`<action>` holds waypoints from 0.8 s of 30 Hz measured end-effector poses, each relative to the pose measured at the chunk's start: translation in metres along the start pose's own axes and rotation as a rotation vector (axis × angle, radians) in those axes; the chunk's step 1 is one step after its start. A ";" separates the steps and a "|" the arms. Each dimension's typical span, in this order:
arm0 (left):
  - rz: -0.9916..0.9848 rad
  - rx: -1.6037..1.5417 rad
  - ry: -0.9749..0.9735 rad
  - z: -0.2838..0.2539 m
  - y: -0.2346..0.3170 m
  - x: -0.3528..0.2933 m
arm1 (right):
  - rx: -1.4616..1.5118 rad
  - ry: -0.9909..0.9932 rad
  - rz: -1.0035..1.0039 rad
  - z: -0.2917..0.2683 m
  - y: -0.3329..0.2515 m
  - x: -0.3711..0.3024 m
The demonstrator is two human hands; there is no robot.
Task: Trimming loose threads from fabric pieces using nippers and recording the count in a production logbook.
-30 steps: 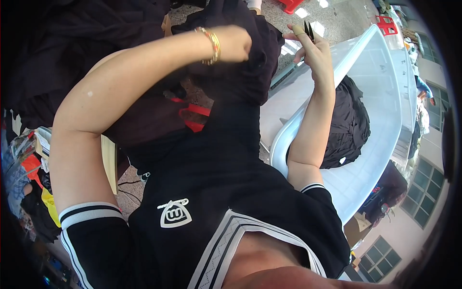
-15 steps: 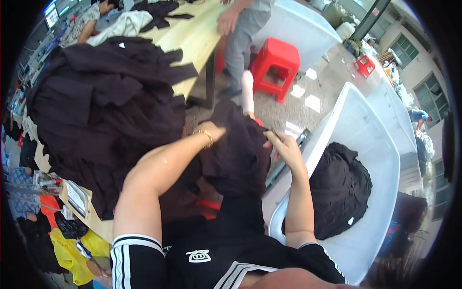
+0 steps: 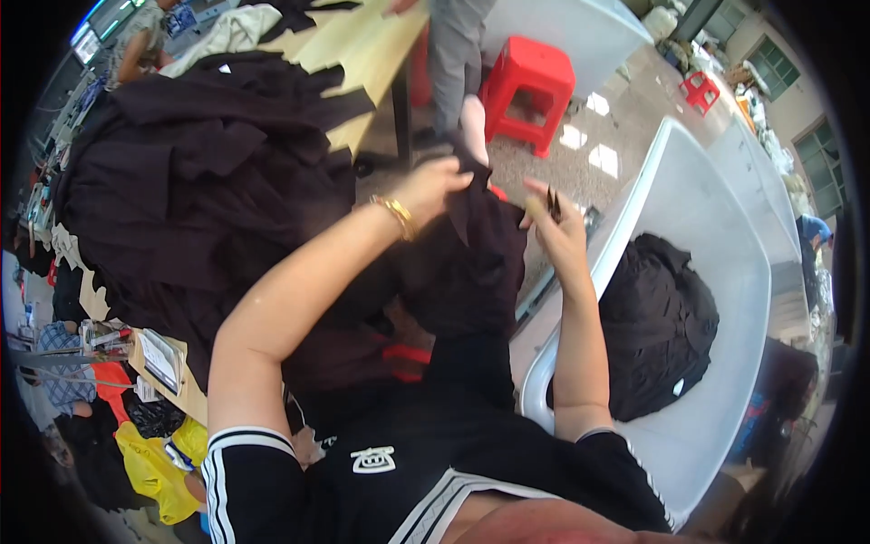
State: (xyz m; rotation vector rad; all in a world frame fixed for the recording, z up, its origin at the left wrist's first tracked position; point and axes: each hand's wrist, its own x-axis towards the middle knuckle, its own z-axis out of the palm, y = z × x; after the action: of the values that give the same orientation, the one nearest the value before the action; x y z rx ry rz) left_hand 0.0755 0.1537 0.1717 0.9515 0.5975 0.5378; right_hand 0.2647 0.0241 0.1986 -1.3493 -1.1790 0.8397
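A dark brown garment (image 3: 467, 263) hangs in front of me, below a pale, rounded upright post (image 3: 474, 131). My left hand (image 3: 437, 192), with a gold bracelet at the wrist, is closed on the upper part of this cloth and slightly blurred. At the garment's right edge is my right hand (image 3: 557, 227), its fingers bent around a small dark pointed tool that looks like thread snips (image 3: 552, 205). Whether those fingers also pinch the cloth, I cannot tell. A large heap of dark brown cloth pieces (image 3: 199, 181) lies to my left.
On my right stands a white plastic bin (image 3: 739, 272) with a dark garment pile (image 3: 657, 326) inside. Ahead are a red stool (image 3: 530, 86), a wooden table (image 3: 362, 54) and a person in grey trousers (image 3: 453, 54). A clipboard (image 3: 161, 361) and yellow bag (image 3: 154, 467) are at lower left.
My left hand has moved up and right, drawing up a fold of the garment. The right hand has lifted slightly and turned, showing the dark tool. The whole view has shifted a little.
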 end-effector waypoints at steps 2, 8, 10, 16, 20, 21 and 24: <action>-0.006 0.091 -0.150 0.001 0.019 -0.008 | -0.078 0.010 -0.100 0.003 -0.006 0.001; 0.103 0.441 0.065 0.005 0.044 -0.027 | -0.193 -0.106 -0.243 0.016 -0.013 -0.004; 0.084 0.245 0.004 0.006 0.046 -0.034 | -0.258 -0.098 -0.288 0.016 -0.008 -0.006; 0.078 0.184 -0.087 0.008 0.042 -0.042 | -0.454 0.006 -0.467 0.021 -0.002 -0.006; 0.078 0.297 -0.089 0.018 0.040 -0.047 | -0.442 0.083 -0.550 0.018 -0.005 -0.006; 0.076 0.344 -0.057 0.020 0.038 -0.047 | -0.487 0.101 -0.608 0.017 -0.001 -0.003; 0.124 0.427 -0.090 0.013 0.035 -0.043 | -0.546 0.119 -0.653 0.017 0.002 0.000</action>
State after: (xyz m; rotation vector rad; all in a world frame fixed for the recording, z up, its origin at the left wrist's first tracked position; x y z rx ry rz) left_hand 0.0479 0.1350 0.2178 1.4167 0.5854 0.4829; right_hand 0.2494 0.0289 0.1940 -1.2790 -1.6886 -0.0390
